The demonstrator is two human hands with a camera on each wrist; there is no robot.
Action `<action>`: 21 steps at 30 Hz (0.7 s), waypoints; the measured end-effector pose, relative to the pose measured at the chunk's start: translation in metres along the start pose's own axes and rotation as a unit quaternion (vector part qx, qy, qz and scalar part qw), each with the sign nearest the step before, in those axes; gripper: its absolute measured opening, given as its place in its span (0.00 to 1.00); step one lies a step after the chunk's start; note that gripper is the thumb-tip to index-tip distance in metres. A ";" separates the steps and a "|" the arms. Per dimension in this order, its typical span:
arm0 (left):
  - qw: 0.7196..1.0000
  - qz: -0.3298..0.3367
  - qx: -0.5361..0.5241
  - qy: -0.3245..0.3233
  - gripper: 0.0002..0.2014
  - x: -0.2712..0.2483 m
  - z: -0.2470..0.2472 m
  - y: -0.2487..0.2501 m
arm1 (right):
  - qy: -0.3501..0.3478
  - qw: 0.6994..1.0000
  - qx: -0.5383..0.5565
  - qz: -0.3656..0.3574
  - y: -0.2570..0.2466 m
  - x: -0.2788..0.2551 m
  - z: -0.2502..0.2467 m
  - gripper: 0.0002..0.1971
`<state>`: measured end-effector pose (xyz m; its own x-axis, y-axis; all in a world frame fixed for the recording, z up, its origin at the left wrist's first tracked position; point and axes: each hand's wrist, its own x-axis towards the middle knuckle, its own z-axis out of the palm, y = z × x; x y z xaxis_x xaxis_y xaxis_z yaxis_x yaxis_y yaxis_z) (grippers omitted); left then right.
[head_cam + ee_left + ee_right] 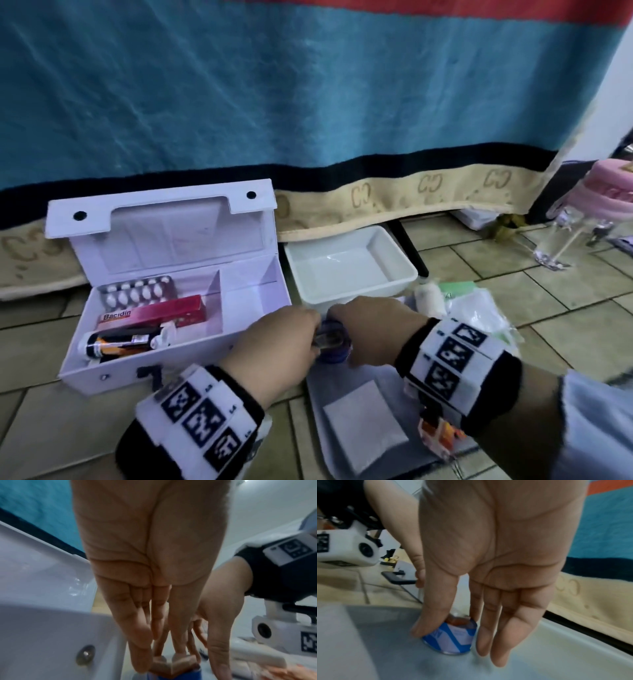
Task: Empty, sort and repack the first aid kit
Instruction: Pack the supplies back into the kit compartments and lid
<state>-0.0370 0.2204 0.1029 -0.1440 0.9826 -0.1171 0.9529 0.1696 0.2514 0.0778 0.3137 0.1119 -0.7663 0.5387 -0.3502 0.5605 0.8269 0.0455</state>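
1. The first aid kit (191, 358) stands open on the tiled floor. Its left compartment holds a blister pack (137, 291), a red box (154, 313) and a dark tube (120, 342). Its right compartment (253, 294) is bare.
2. A white tray (346, 293) sits just beside the kit, on its right. A grey tray (318, 387) lies nearer the person and carries a white gauze pad (364, 425).
3. The step in hand looks like sorting: with the kit part-filled and supplies laid out on the floor, both hands meet over one small item at the far end of the grey tray.
4. The right hand (373, 325) has a narrow grip. Its thumb presses one side of a small blue-and-white container (452, 638) and its forefinger sits against the other, while the remaining fingers hang straight beside it.
5. The left hand (277, 346) points straight down with its fingers together. Its fingertips (178, 660) rest on the container's brownish top, and through the blur they appear to touch rather than clasp it.
6. The container stands upright on the grey tray, between the two hands and just in front of the kit's right end.
7. The next move likely calls for a firmer pinch on the container's sides and a level lift. Its home, probably the bare compartment or a tray, has to be picked before it travels.
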 end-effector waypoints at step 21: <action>0.952 -0.202 -0.143 0.183 0.10 -0.064 -0.055 -0.059 | 0.086 0.985 0.142 -0.046 -0.026 0.003 -0.074 0.21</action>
<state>-0.0986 0.1516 0.1487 -0.6163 0.7845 0.0687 0.6959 0.5017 0.5138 0.0376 0.3064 0.1793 -0.8463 0.5030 -0.1756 0.5325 0.8084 -0.2508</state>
